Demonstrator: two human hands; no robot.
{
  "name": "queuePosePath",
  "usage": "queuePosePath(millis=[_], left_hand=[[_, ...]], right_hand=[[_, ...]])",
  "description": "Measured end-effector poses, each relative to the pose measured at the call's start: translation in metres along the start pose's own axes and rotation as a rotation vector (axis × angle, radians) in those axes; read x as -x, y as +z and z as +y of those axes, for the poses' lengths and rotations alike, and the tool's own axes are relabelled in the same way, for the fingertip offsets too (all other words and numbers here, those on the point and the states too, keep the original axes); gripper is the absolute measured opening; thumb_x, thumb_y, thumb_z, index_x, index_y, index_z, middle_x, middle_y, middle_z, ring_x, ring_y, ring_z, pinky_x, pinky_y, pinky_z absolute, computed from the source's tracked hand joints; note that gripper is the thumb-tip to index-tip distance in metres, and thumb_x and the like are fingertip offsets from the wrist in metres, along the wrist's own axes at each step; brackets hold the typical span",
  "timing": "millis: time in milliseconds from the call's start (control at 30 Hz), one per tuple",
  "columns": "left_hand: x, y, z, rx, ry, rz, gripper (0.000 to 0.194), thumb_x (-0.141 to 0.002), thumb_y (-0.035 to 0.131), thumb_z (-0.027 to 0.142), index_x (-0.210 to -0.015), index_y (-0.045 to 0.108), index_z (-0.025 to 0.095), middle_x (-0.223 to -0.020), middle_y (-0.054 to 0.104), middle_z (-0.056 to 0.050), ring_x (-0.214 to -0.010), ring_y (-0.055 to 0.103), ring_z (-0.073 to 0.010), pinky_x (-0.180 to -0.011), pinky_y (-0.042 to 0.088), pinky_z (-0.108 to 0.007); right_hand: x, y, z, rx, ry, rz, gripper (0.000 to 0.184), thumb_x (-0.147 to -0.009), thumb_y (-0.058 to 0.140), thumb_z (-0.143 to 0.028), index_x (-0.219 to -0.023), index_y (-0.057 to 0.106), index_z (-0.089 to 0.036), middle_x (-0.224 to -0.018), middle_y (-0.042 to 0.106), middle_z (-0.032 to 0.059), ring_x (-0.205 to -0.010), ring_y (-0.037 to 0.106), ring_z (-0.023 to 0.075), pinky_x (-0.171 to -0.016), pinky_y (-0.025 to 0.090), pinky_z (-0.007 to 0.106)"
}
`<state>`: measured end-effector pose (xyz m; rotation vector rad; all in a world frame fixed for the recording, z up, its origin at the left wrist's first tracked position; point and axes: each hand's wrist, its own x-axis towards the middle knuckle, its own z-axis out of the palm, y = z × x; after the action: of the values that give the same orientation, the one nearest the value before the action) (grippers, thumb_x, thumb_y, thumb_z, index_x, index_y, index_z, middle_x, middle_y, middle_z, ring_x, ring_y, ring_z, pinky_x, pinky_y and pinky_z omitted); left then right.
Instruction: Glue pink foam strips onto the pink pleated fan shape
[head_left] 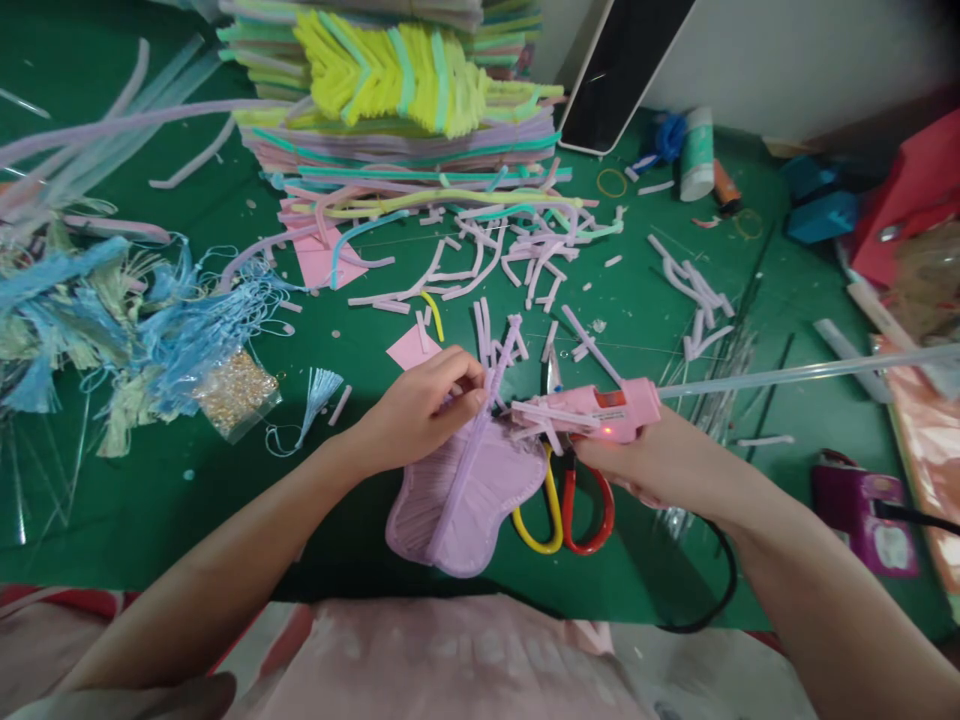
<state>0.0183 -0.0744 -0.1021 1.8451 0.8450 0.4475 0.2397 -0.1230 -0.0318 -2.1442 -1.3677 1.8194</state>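
Lilac piece lies near our edge of the green table, its rounded lobes towards us, with a fuzzy stem running up its middle and past its top. We judge it light and soft-faced, springy rather than slippery, with a rim firmer than its pleated middle; the thin stem would bend easily, and pressure on the pleats could crush them. The best hold looks to be the stem's base or the outer rim, clear of any hot glue. At eleven o'clock from it, our left hand has thumb and forefinger brought close together, pinching the stem just above the lobes. At two o'clock, our right hand is wrapped round the pink glue gun, whose nose points at the top of the piece; lilac strips lie across that nose, and a red light glows on its side. A clear glue stick juts from its back towards three o'clock. Beside the piece at three are the scissors, one handle yellow, one red. Farther out, cut bits scatter at twelve, with stacked bundles beyond; a bag of beads and tassels lie around ten.
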Motion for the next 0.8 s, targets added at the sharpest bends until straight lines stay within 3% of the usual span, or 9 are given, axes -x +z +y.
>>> queuePosePath(millis=[233,533,800], left_hand=[[0.000,0.000,0.000,0.004,0.006,0.007,0.008,-0.091,0.045,0.019,-0.084,0.047,0.019,-0.087,0.051,-0.001,-0.076,0.051,-0.0123,-0.071,0.044,-0.026],[0.000,0.000,-0.002,0.003,0.005,-0.005,0.009,-0.092,0.043,0.023,-0.085,0.047,0.019,-0.088,0.052,-0.002,-0.077,0.051,-0.0128,-0.071,0.044,-0.026],[0.000,0.000,0.001,0.012,-0.007,0.007,0.009,-0.091,0.045,0.021,-0.083,0.048,0.019,-0.086,0.053,-0.001,-0.077,0.053,-0.0130,-0.072,0.045,-0.027]], right_hand=[[-0.001,-0.002,0.010,0.016,-0.050,-0.011,0.038,-0.070,0.050,-0.020,-0.103,0.066,-0.027,-0.041,0.032,-0.0096,-0.034,0.027,0.0069,-0.030,0.022,0.017],[0.002,-0.003,0.004,0.002,0.002,-0.028,0.043,-0.069,0.052,-0.020,-0.109,0.066,-0.028,-0.042,0.033,-0.0094,-0.033,0.027,0.0067,-0.030,0.023,0.017],[0.004,-0.009,0.023,0.100,0.029,0.032,0.029,-0.075,0.054,-0.028,-0.100,0.068,-0.027,-0.040,0.036,-0.0087,-0.033,0.032,0.0085,-0.031,0.026,0.020]])
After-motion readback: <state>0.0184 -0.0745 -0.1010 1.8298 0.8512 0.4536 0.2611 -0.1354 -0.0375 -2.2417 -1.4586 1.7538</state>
